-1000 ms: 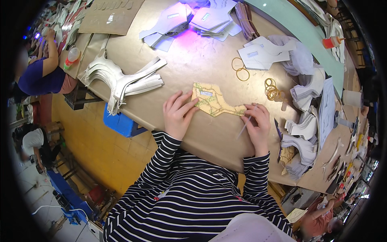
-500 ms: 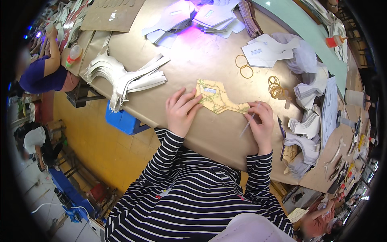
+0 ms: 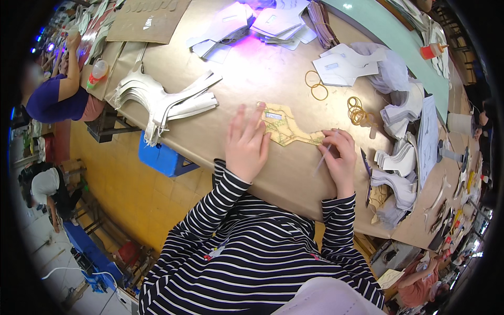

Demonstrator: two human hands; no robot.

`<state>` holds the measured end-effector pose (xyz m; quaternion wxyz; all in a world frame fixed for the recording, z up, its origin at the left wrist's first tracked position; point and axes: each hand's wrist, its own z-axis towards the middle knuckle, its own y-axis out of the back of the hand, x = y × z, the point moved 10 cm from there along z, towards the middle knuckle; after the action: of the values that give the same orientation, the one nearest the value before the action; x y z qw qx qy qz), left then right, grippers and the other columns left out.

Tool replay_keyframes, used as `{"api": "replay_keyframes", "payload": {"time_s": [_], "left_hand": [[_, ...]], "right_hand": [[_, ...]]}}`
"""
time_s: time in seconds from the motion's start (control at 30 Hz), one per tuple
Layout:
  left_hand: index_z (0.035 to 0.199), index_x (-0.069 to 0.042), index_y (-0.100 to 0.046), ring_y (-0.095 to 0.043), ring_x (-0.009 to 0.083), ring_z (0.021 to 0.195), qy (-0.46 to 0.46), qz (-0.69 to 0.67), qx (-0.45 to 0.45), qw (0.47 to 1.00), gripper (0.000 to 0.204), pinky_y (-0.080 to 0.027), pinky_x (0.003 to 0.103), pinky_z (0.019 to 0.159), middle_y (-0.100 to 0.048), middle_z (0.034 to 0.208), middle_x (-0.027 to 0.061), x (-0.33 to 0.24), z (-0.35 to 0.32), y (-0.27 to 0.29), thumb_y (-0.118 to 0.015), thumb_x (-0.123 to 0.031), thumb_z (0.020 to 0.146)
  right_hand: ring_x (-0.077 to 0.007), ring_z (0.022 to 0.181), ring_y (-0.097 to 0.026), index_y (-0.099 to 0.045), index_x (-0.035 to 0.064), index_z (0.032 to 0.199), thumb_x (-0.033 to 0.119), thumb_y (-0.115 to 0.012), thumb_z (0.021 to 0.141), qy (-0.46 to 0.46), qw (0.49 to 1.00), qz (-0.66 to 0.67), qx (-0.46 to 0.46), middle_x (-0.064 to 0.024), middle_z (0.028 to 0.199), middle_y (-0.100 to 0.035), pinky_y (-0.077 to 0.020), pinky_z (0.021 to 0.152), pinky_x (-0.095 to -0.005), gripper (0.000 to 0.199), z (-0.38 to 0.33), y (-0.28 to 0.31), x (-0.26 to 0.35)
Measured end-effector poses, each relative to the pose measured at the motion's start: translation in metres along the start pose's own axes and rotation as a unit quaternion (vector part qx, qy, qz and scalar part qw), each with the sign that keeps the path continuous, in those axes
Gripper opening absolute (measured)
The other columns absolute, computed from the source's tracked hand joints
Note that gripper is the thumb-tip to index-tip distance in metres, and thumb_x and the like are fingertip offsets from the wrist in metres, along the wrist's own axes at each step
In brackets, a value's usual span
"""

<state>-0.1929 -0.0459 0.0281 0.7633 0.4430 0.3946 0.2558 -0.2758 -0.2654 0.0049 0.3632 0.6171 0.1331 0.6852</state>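
Observation:
A flat yellow pattern template (image 3: pixel 286 125) with marked lines and a small pale label lies on the brown-covered table in front of me. My left hand (image 3: pixel 247 144) is open, fingers stretched out, its fingertips at the template's left edge. At the template's narrow right end, my right hand (image 3: pixel 340 157) is closed round a thin, pale, pen-like stick (image 3: pixel 321 163), which points down toward me. The fingertips of that hand also touch the template's tip. What lies under the template is hidden.
Stacked white cut pieces (image 3: pixel 157 97) lie to the left. Rubber bands (image 3: pixel 358 111), more white pieces (image 3: pixel 344 65) and a dark slim tool (image 3: pixel 366 168) are on the right. Pale stacks (image 3: pixel 223 26) sit at the back. A blue stool (image 3: pixel 163 156) stands below the left edge.
My left hand has shifted slightly right, its fingers straightening and pointing more away from me along the template's left edge. The right hand and the template have hardly moved.

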Motion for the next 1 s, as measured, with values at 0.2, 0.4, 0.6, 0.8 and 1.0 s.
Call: {"api": "replay_keyframes", "payload": {"time_s": [0.2,0.4,0.6,0.8,1.0], "left_hand": [[0.128,-0.002,-0.059,-0.057,0.04,0.119,0.006,0.006,0.057,0.998,0.049,-0.042,0.05,0.107,-0.056,0.132,0.0268,-0.02,0.005,-0.031,-0.071,-0.029,0.089],[0.146,-0.036,-0.051,-0.04,0.049,0.136,0.008,0.042,0.085,0.995,0.063,-0.036,0.054,0.112,-0.036,0.149,0.0343,-0.038,-0.013,-0.046,-0.07,-0.045,0.087],[0.147,-0.043,-0.049,-0.03,0.0509,0.143,0.068,0.029,0.115,0.991,0.065,-0.031,0.06,0.114,-0.023,0.156,0.0368,-0.034,-0.022,-0.057,-0.07,-0.049,0.085],[0.145,-0.047,-0.049,-0.029,0.0532,0.144,0.109,0.052,0.105,0.987,0.065,-0.029,0.066,0.113,-0.02,0.156,0.0398,-0.032,-0.025,-0.056,-0.07,-0.051,0.084],[0.146,-0.046,-0.049,-0.029,0.0561,0.142,0.096,0.034,0.108,0.989,0.066,-0.03,0.066,0.112,-0.021,0.152,0.0442,-0.03,-0.021,-0.06,-0.071,-0.05,0.083]], "right_hand": [[-0.0301,0.114,-0.059,-0.069,0.0064,0.092,0.002,-0.079,0.072,-0.002,1.0,0.001,-0.005,-0.0045,0.109,-0.073,-0.0465,0.098,-0.0415,0.022,0.0,0.0,0.001],[-0.0303,0.113,-0.059,-0.069,0.0056,0.091,0.002,-0.079,0.073,0.005,1.0,-0.003,-0.007,-0.0052,0.109,-0.073,-0.048,0.096,-0.0411,0.021,0.0,-0.001,0.002],[-0.0295,0.114,-0.059,-0.069,0.0046,0.092,0.0,-0.078,0.074,-0.001,1.0,0.003,-0.005,-0.0067,0.109,-0.073,-0.048,0.097,-0.0402,0.02,-0.001,-0.002,0.0],[-0.028,0.116,-0.059,-0.068,0.0032,0.093,-0.002,-0.077,0.076,0.001,1.0,0.002,0.002,-0.0085,0.11,-0.073,-0.0477,0.097,-0.0381,0.02,-0.001,-0.002,0.0],[-0.0276,0.114,-0.059,-0.068,0.0033,0.093,-0.002,-0.077,0.075,-0.004,1.0,0.004,0.013,-0.0087,0.11,-0.072,-0.0485,0.096,-0.0373,0.02,0.002,-0.003,0.001]]}}
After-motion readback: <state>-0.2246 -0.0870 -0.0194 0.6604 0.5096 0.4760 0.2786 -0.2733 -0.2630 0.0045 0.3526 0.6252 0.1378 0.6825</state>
